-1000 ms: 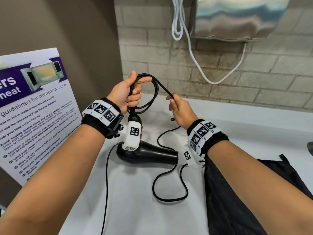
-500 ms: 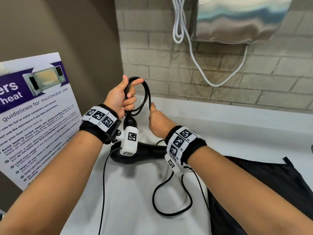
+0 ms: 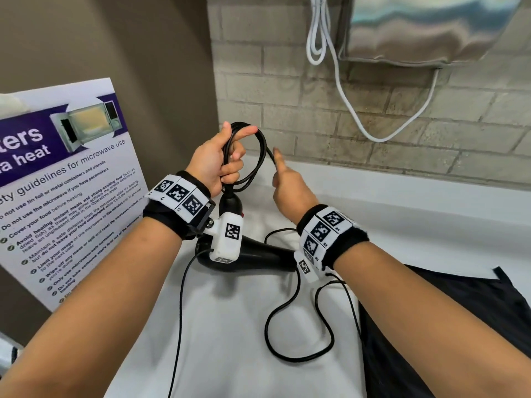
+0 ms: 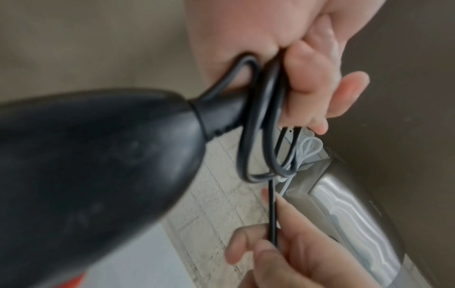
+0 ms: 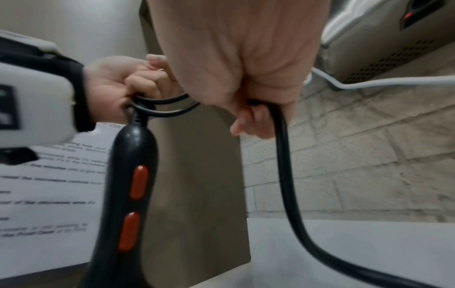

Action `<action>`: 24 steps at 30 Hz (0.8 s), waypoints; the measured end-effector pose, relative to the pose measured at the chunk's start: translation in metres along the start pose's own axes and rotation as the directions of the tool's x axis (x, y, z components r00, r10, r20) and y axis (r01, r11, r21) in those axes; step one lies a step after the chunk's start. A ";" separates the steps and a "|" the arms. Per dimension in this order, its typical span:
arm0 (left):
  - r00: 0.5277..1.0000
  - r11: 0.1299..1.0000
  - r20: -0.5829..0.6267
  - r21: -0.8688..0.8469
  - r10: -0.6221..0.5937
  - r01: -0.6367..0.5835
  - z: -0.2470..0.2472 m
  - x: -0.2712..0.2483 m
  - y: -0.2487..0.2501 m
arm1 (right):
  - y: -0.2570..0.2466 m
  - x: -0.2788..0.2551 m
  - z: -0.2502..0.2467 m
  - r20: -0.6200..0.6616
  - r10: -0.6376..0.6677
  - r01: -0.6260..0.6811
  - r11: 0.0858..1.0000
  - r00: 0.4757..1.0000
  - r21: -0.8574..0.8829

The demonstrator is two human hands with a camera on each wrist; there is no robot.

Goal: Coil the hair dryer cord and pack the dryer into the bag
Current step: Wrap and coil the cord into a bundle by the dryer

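Centre frame: left hand [image 3: 214, 162] clamps 2 gathered loops of cord [image 3: 260, 156] above the upright hair dryer [image 3: 258, 252], anchoring the coil; right hand [image 3: 287, 182] pinches the next length, apparently feeding it; bag [image 3: 459, 326] waits at lower right.

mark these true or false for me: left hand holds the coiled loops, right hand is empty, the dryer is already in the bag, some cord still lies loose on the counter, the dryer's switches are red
1. The left hand holds the coiled loops of the cord. True.
2. The right hand is empty. False: it pinches the cord just past the loops, as the right wrist view shows.
3. The hair dryer is already in the bag. False: its body is over the white counter, beside the black bag, hanging by its cord end from the left hand.
4. Some cord still lies loose on the counter. True: a slack curve lies in front of the dryer.
5. The switches on the dryer's handle are red. True.
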State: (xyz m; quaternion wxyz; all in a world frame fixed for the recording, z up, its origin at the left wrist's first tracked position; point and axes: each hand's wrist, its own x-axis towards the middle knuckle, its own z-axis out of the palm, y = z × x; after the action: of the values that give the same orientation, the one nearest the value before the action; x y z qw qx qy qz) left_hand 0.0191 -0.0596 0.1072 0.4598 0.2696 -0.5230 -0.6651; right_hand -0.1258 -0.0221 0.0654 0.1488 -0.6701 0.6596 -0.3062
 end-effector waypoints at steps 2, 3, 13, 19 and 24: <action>1.000 0.999 -0.010 -0.041 0.016 -0.017 -0.001 0.004 -0.003 | -0.004 -0.008 0.007 0.086 -0.029 0.031 0.999 0.996 -0.021; 1.000 0.998 -0.011 -0.051 0.022 -0.022 -0.001 0.006 -0.004 | -0.003 -0.012 0.011 0.108 -0.050 0.051 0.999 0.993 -0.010; 0.998 0.997 -0.043 0.065 0.055 -0.052 -0.005 0.008 -0.003 | 0.035 -0.012 0.011 -0.383 0.167 -0.053 0.955 0.908 0.292; 0.988 0.990 -0.119 0.118 0.095 -0.081 0.003 0.010 -0.005 | 0.034 -0.018 0.010 -0.475 0.034 0.130 0.942 0.879 0.308; 0.979 0.960 -0.136 0.257 0.152 -0.114 0.017 0.008 -0.010 | 0.020 -0.032 0.018 -0.389 -0.292 0.343 0.937 0.874 0.068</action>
State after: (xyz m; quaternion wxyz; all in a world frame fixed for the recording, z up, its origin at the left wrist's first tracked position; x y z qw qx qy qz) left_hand -0.0013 -0.0586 0.1039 0.5055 0.3397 -0.5816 -0.5393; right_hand -0.1292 0.0036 0.0328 0.0136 -0.6874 0.5341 -0.4919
